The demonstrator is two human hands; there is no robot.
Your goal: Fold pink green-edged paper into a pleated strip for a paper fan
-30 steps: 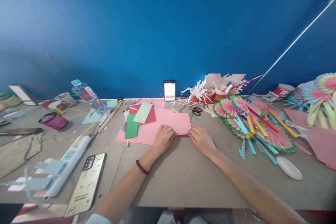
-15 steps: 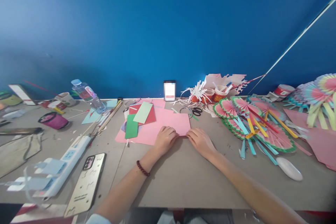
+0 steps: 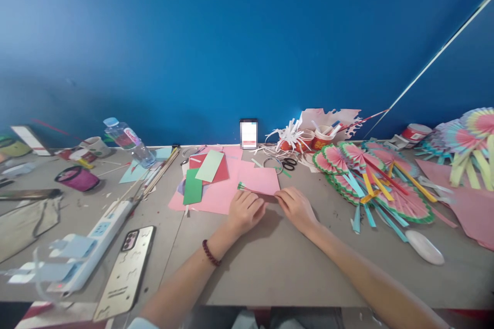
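Observation:
A pink paper sheet (image 3: pixel 259 180) with a green edge at its left corner lies on the grey table (image 3: pixel 270 257) in front of me. My left hand (image 3: pixel 245 211) has its fingers curled over the sheet's near edge and lifts it slightly into a fold. My right hand (image 3: pixel 297 206) pinches the same near edge at its right end. A larger pink sheet (image 3: pixel 216 196) lies under it, with green (image 3: pixel 193 186), light green (image 3: pixel 210 165) and red papers on top.
Folded paper fans (image 3: pixel 370 180) cover the right side. Scissors (image 3: pixel 288 163), paper cups (image 3: pixel 316 139) and a small phone (image 3: pixel 249 133) stand at the back. To the left lie a power strip (image 3: pixel 100 231), a phone (image 3: pixel 123 272), a water bottle (image 3: pixel 127 140) and a purple tape roll (image 3: pixel 77 177).
Both hands have drawn the pink sheet's near edge up and back, folding it. The sheet looks shorter and a green edge shows at its left corner.

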